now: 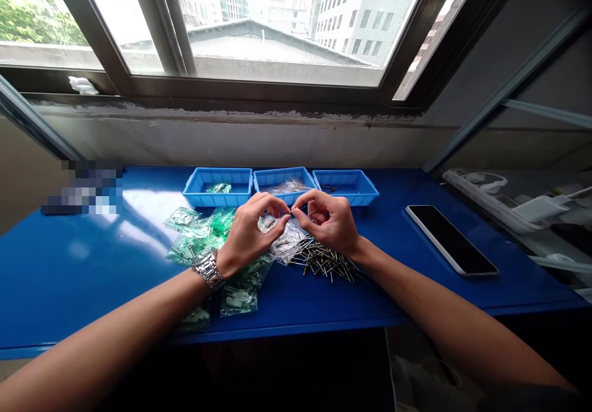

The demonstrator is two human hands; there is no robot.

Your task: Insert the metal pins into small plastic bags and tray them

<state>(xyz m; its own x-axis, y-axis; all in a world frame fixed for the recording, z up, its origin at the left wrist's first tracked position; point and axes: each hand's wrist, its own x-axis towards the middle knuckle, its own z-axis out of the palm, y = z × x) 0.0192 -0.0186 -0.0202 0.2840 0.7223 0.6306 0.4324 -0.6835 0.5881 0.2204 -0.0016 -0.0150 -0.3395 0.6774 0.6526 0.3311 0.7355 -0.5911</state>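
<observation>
My left hand (250, 230) and my right hand (332, 219) meet fingertip to fingertip above the middle of the blue table (143, 301). Both are closed in a pinch around something tiny and pale, too small to name. Under my left hand lie several green-tinted plastic packets (239, 301) with small pale pieces inside. A clear plastic bag (287, 242) sits below the gap between my hands. Beneath my right hand spreads a loose heap of thin metal rods (326, 261), some dark and some silvery, partly hidden by the wrist.
Three blue trays stand in a row behind my hands: the left tray (217, 200) holds a green packet, the middle tray (303, 171) clear-bagged pieces, the right tray (365, 200) a few dark bits. A phone (451, 239) lies at right. White chargers (539, 208) sit beyond it.
</observation>
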